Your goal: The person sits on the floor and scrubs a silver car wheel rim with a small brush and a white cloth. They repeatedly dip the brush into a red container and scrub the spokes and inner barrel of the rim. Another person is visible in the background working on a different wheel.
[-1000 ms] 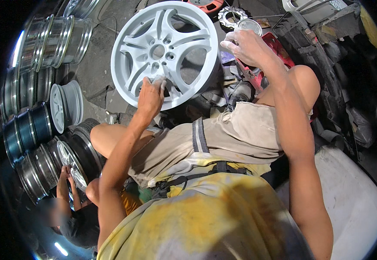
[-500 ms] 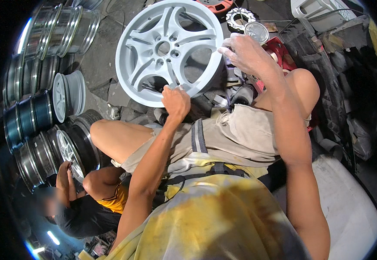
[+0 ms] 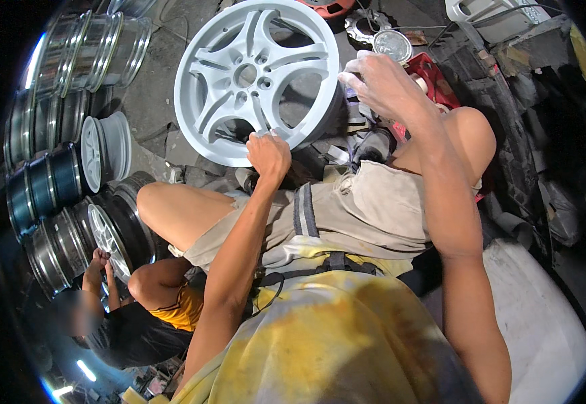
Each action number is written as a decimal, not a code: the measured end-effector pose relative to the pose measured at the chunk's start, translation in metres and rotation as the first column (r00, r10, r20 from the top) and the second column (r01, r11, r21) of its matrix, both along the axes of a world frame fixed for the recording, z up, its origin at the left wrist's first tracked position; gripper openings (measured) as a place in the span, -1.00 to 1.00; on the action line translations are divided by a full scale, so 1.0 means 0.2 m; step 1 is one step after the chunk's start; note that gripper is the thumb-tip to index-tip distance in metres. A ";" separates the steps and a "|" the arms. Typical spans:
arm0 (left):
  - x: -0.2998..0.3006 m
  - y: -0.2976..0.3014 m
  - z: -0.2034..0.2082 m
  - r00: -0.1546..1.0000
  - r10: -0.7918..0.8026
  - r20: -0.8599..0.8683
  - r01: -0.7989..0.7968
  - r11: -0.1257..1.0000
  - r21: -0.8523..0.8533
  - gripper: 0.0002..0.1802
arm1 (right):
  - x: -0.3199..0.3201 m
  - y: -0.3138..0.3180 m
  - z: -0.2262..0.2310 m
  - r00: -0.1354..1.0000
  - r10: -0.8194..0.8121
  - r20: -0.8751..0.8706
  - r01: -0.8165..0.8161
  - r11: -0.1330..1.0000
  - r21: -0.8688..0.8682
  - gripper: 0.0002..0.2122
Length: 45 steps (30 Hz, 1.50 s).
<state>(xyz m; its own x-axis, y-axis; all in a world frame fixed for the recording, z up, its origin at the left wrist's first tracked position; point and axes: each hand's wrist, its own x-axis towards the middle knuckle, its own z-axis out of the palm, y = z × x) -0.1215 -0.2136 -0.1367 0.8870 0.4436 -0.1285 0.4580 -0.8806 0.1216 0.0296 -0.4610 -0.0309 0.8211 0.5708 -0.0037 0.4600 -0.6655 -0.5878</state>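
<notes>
A pale grey, five-spoke wheel rim (image 3: 291, 67) stands tilted before my knees, its face turned up toward me. My left hand (image 3: 268, 158) is closed on its near edge, with the fingertips over the lip beside a spoke. At the rim's right edge is my right hand (image 3: 386, 84), its fingers bent and pressed together, with white dust on the fingertips. Whatever those fingers may hold is hidden, and I cannot tell whether they touch the rim.
Stacked wheel rims (image 3: 57, 118) line the left side, with a small silver wheel (image 3: 108, 153) beside them. At lower left a co-worker (image 3: 141, 333) handles another wheel. A round tin (image 3: 392, 46) and a red crate (image 3: 434, 79) lie beyond my right hand; a white plastic chair (image 3: 488, 10) is farther back.
The wheel rim sits slightly farther left in view, and my left hand has shifted a little left with it. My right hand stays near the rim's right edge.
</notes>
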 end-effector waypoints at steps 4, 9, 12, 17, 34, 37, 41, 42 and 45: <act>-0.07 -0.04 0.06 0.998 -0.053 0.029 0.053 0.999 0.003 -0.59 | 0.00 -0.01 0.01 1.000 -0.003 -0.007 0.003 1.000 0.017 -0.70; -0.03 -0.04 -0.01 0.994 -0.066 0.092 0.056 0.992 0.114 -0.64 | 0.01 0.00 -0.02 0.999 0.035 0.029 -0.035 0.999 0.014 -0.71; -0.09 -0.04 0.02 0.993 -0.115 0.007 0.115 0.990 0.080 -0.66 | 0.00 -0.01 -0.02 1.000 0.001 -0.010 -0.001 1.000 -0.008 -0.71; -0.08 -0.03 0.00 0.989 -0.131 0.074 0.122 0.986 0.117 -0.66 | -0.01 -0.01 0.00 0.999 0.026 0.022 -0.026 0.999 0.028 -0.71; -0.09 -0.04 0.05 0.974 -0.212 0.083 0.198 0.969 0.146 -0.74 | 0.03 0.05 0.01 0.999 0.020 -0.033 -0.020 1.000 0.016 -0.69; -0.07 -0.04 0.05 0.972 -0.225 0.069 0.213 0.966 0.147 -0.76 | 0.04 0.06 0.01 1.000 0.026 -0.010 -0.025 0.999 0.033 -0.69; -0.11 -0.02 0.06 0.967 -0.243 0.073 0.232 0.964 0.126 -0.74 | 0.02 0.06 0.02 1.000 0.029 -0.012 -0.029 1.000 0.008 -0.70; -0.08 -0.01 0.05 0.965 -0.246 0.092 0.231 0.962 0.146 -0.73 | 0.02 0.07 0.02 1.000 0.028 0.003 -0.028 0.999 0.024 -0.71; -0.08 -0.01 0.03 0.958 -0.273 0.087 0.258 0.954 0.150 -0.72 | 0.02 0.06 0.00 1.000 0.008 0.030 -0.009 0.999 0.034 -0.71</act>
<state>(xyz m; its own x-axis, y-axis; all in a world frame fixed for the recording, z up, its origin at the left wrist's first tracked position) -0.1375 -0.2154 -0.1300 0.9803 0.1967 0.0168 0.1962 -0.9802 0.0276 0.0340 -0.4490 -0.0316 0.8156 0.5772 0.0402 0.4833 -0.6414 -0.5958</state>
